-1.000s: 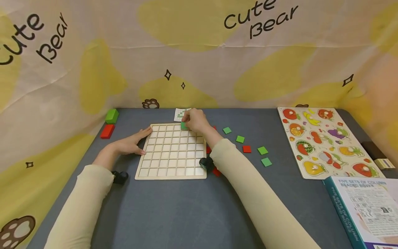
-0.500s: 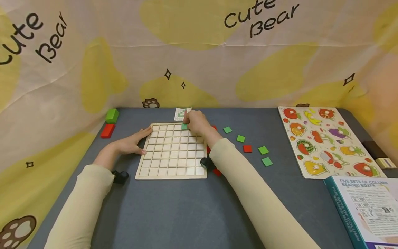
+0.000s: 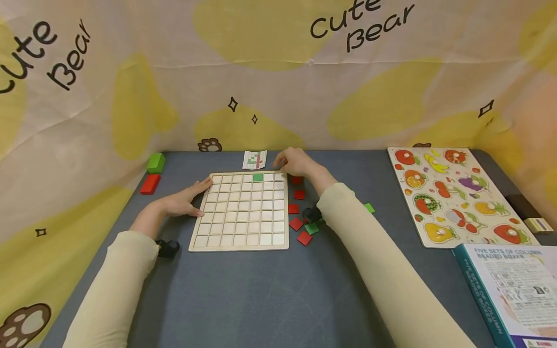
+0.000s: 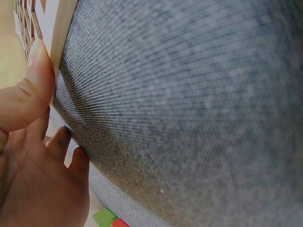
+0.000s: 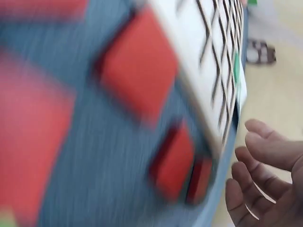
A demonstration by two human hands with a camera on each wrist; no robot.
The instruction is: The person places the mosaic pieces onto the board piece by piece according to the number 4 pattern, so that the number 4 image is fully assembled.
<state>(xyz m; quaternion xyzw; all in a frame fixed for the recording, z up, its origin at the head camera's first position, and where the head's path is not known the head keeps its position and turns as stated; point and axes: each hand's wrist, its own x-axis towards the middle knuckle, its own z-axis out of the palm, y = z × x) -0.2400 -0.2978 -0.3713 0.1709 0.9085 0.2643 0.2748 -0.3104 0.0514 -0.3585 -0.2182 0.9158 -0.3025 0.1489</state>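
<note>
A pale wooden grid board (image 3: 239, 250) lies flat on the grey table, with one green square tile (image 3: 258, 177) in its far row. Along the board's left edge rests my left hand (image 3: 184, 199), fingers extended; in the left wrist view its thumb (image 4: 40, 78) touches the frame. My right hand (image 3: 296, 162) hovers by the far right corner, fingers loosely bent and holding nothing, as the right wrist view shows. Several red tiles (image 3: 293, 209) and a green tile (image 3: 311, 228) lie right of the board. Behind it is a small pattern card (image 3: 254, 160).
At the far left sit a green block (image 3: 155, 163) and a red block (image 3: 150, 184). To the right are a fruit picture board (image 3: 457, 193), a blue-and-white box (image 3: 513, 290) and a dark object (image 3: 520, 208). Printed cloth (image 3: 278, 87) walls the table's back.
My right hand has let go of the green tile, which stays in the far row, and has moved right to the board's corner. The left hand has kept its place.
</note>
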